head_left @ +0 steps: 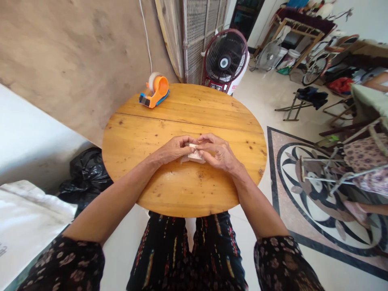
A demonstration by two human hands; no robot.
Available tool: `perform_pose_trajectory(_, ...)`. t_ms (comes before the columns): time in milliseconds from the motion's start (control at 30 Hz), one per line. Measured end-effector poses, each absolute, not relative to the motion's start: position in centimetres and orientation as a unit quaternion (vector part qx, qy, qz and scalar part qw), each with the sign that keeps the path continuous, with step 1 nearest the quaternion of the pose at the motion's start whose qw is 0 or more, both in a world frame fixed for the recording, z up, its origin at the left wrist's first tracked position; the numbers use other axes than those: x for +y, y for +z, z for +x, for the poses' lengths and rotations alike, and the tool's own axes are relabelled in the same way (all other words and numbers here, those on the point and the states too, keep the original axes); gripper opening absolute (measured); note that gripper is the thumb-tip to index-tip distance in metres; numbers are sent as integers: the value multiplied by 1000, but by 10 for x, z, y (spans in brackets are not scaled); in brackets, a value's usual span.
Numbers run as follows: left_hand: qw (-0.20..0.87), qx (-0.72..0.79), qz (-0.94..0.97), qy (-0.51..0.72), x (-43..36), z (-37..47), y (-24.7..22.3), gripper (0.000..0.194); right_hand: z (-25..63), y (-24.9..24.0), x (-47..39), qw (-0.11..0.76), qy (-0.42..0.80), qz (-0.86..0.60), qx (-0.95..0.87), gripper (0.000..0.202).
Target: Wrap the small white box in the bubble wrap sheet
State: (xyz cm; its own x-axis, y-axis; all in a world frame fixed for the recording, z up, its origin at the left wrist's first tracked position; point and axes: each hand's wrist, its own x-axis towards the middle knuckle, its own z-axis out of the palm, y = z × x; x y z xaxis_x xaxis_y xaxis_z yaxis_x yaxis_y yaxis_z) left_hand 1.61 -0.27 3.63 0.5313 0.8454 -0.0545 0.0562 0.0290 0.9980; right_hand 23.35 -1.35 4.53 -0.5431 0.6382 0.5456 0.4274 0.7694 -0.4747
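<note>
A small white object [196, 156], perhaps a little box or folded packet, is at the middle of the round wooden table [194, 194]. My left hand [176, 148] pinches its left side, thumb and fingers curled in. On its right side my right hand [217, 151] is closed in a pinch, with the thumb near the object's top. The fingertips of both hands nearly meet and cover part of the object, so its exact shape cannot be made out.
An orange and blue tape dispenser [157, 93] stands at the table's back left edge. Behind the table is a dark red fan [224, 58]. Black plastic bags [87, 171] lie at the left. A seated person's legs and a folding stool [298, 103] are at the right.
</note>
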Motion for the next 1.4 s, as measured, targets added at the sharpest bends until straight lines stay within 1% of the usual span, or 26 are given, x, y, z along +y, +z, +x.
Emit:
perform_pose_trajectory(100,610,369,627,315,-1,16,34,38,233,44,-10,399,180,-353,-827,17)
perform_pose_trajectory(200,598,377,635,311,0,15,32,40,234,42,-7,417,213,-398,-789,15)
perform_pose_trajectory(333,591,382,639,311,1,15,29,40,233,42,-5,387,272,-443,-762,25)
perform_pose_trajectory(500,600,387,628,310,-1,17,31,39,227,45,-8,336,304,-492,-744,34)
perform_pose_trajectory(667,585,393,634,318,-3,19,34,36,225,38,-5,343,350,-477,-729,34)
perform_pose_trajectory(833,577,386,646,318,-3,17,34,38,227,32,-1,356,353,-472,-725,36)
perform_pose_trajectory(933,589,374,642,318,-4,16,36,42,231,34,-1,371,362,-462,-719,34)
perform_pose_trajectory(1067,613,353,613,351,-3,14,34,57,235,38,-1,381,355,-476,-708,32)
perform_pose_trajectory(1167,610,351,594,390,2,13,26,67,235,40,-1,389,347,-483,-704,31)
perform_pose_trajectory(1267,591,362,592,411,6,11,20,67,236,41,-1,392,337,-478,-710,31)
perform_pose_trajectory(1400,594,368,596,396,4,10,27,62,237,42,-1,385,330,-478,-717,30)
